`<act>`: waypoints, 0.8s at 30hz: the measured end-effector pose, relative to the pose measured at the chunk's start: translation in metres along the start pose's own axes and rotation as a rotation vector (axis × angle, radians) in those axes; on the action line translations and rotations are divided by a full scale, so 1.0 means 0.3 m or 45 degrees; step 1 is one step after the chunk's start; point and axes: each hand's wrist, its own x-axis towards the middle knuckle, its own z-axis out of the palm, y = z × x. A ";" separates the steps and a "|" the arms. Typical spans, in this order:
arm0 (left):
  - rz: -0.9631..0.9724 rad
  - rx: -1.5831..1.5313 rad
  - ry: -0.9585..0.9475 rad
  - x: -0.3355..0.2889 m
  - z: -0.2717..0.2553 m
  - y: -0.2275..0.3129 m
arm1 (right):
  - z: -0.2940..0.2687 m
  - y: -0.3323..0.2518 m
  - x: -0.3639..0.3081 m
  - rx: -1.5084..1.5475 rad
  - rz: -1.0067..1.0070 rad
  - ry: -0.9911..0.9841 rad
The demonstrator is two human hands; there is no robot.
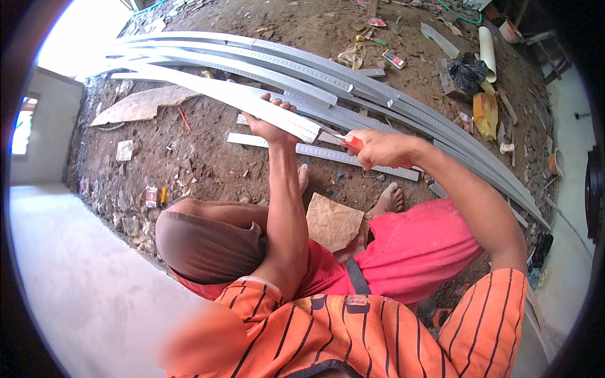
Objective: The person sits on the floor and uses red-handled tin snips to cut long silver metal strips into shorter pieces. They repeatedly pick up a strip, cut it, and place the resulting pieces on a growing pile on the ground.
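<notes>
Dirt floor [217,157], scrap-littered, beside pale wall [47,120]. Nearest: brown slab [334,220] beside bare foot [389,199]. Right hand [386,148]: closed around red-handled tool [355,143], tip at near end of pale metal channel [217,88]. Left hand [272,123]: fingers wrapped around channel close to that end; channel slants toward upper left. Beyond: metal strips [296,62], long bundle on ground. Farther: yellow container [485,116], black bag [467,73], white pipe [487,53].
</notes>
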 end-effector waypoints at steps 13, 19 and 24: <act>0.089 0.199 0.146 -0.022 0.059 0.009 | 0.023 -0.081 -0.025 -0.310 -0.086 0.109; 0.071 0.172 0.147 -0.031 0.053 0.006 | 0.054 -0.081 -0.033 0.072 0.055 0.034; 0.019 0.032 0.086 -0.024 0.040 0.007 | 0.082 -0.045 -0.023 0.192 0.096 0.035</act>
